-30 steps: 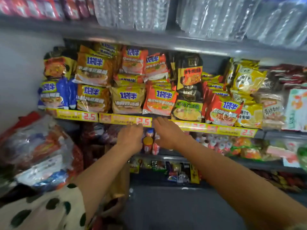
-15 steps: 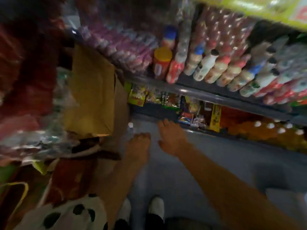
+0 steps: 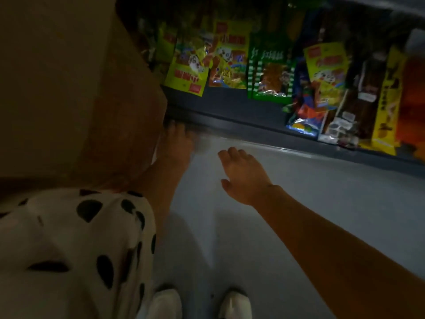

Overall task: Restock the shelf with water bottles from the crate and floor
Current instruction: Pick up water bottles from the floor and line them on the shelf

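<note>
Fingers (image 3: 232,153) of the right hand (image 3: 245,176) are straight and close together, palm down, holding nothing above the grey floor (image 3: 299,203). Left hand (image 3: 178,143) reaches toward eleven o'clock, beside the brown cardboard box (image 3: 96,93); its fingers are smeared by blur, so I cannot tell whether they grip. Just at its two o'clock lies a pale blurred shape (image 3: 204,143) on the floor, possibly a water bottle, too indistinct to confirm. Bottom shelf (image 3: 241,125) runs from twelve to three o'clock, carrying snack packets (image 3: 230,58) in yellow and green. White shoes (image 3: 234,305) stand at six o'clock, a spotted garment (image 3: 69,245) at eight.
</note>
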Motion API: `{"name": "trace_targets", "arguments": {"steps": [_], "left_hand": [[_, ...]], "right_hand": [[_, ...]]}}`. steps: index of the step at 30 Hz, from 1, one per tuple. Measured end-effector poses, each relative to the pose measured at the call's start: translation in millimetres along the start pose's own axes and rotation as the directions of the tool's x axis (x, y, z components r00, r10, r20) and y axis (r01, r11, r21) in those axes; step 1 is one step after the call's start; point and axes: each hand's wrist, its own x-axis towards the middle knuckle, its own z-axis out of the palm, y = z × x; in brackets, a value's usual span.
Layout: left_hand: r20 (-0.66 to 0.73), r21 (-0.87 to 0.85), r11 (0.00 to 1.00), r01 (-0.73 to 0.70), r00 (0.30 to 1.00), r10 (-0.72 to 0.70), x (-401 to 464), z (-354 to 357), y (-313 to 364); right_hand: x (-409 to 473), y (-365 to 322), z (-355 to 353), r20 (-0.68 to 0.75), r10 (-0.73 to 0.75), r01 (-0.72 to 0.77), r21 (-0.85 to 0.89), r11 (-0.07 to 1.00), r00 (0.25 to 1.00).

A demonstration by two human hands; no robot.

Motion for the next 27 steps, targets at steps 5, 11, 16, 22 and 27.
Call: {"name": "trace_targets", "arguments": {"steps": [5,11,16,22,27], "left_hand": [[0.001,-0.015,0.999,0.047,0.999,-0.047,26,18,-1],[-0.054,-0.018,1.0,0.0,0.999,-0.001,16,6,8],[0.018,-0.133,0.983,-0.126,0.991,0.13,-28,-36,9],[-0.056,-0.279,0.933,-0.227,0.974,0.22,-125,-178,-5],[-0.191,-0.393,0.842,-0.37,0.928,0.319,-230,-340,-53]], "right_hand": [[30,8,26,-0.028,-0.012,0.013,0.012,1.0,1.0],[34,7,18,-0.014,-0.002,0.002,0.012,1.0,1.0],[-7,4,-42,0.013,0.007,-0.007,-0.013,1.0,1.0],[-88,-2,-171,0.023,0.064,-0.064,0.012,0.998,0.998],[-168,-16,-312,0.022,0.044,-0.045,0.051,0.998,0.999]]}}
